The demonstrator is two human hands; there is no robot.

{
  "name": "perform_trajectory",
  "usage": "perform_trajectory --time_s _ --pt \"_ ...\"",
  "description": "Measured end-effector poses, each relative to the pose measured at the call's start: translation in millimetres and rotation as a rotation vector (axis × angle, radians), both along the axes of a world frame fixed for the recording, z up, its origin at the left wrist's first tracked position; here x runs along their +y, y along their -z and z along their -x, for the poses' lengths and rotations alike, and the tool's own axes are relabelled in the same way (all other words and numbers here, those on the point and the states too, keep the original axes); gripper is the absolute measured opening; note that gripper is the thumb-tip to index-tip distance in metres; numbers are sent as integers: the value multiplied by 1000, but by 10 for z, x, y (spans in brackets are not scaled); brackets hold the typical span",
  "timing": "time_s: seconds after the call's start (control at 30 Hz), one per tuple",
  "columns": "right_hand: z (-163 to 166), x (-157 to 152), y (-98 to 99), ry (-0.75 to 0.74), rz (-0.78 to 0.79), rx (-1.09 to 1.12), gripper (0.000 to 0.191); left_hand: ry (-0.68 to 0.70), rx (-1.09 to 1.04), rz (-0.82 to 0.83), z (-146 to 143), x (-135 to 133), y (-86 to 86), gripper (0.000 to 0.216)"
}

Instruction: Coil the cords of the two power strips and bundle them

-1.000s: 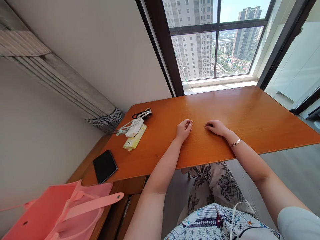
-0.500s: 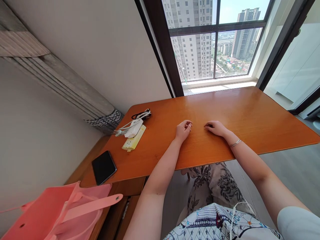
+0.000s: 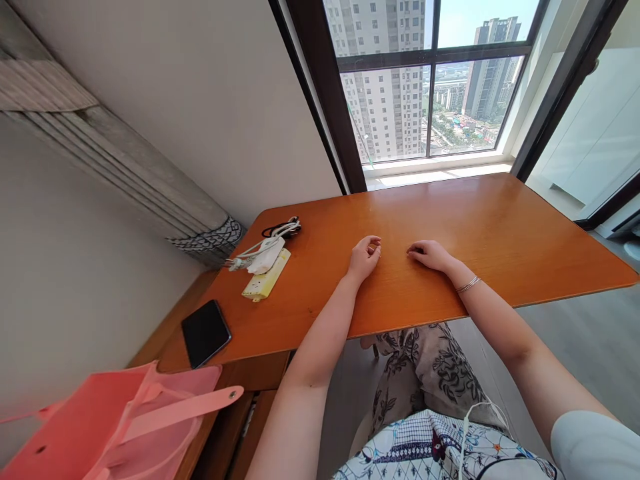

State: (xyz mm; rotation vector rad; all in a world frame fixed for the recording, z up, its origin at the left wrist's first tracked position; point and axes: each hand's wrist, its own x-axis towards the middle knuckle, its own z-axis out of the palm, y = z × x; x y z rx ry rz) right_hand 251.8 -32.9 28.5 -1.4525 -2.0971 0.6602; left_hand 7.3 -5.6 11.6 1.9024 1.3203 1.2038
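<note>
My left hand (image 3: 365,257) rests on the orange wooden table (image 3: 500,227), its fingers loosely curled with nothing in them. A little to its right lies my right hand (image 3: 430,255), palm down with the fingers bent inward and nothing visible under them; a thin bracelet circles that wrist. The two hands are a short gap apart near the middle of the table. Nothing on the table touches either hand.
A yellow power strip (image 3: 267,277) with white plugs and coiled cables (image 3: 280,230) lies at the table's left end. A black phone (image 3: 205,331) sits at the near left corner. A pink bag (image 3: 115,420) stands lower left. A large window (image 3: 430,80) is behind.
Both hands stay in place on the table. The view has shifted very slightly; nothing was picked up or put down.
</note>
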Motion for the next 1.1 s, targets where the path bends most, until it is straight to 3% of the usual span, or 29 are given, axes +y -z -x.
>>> perform_trajectory --time_s 0.2,0.4,0.6,0.7,0.9,1.1 --pt "-9 29 29 15 8 21 16 -355 -5 -7 432 249 -176 31" --pt "7 29 13 22 10 10 16 -555 421 -176 1198 212 -386 44" --pt "20 27 6 28 11 3 15 -821 580 -144 1779 80 -576 51" --pt "18 27 6 27 11 4 16 -957 564 -30 1979 106 -610 65" --pt "8 24 4 23 27 20 17 -911 647 290 2188 293 -679 56" --pt "6 15 -1 28 26 18 16 -817 689 404 2269 371 -824 61"
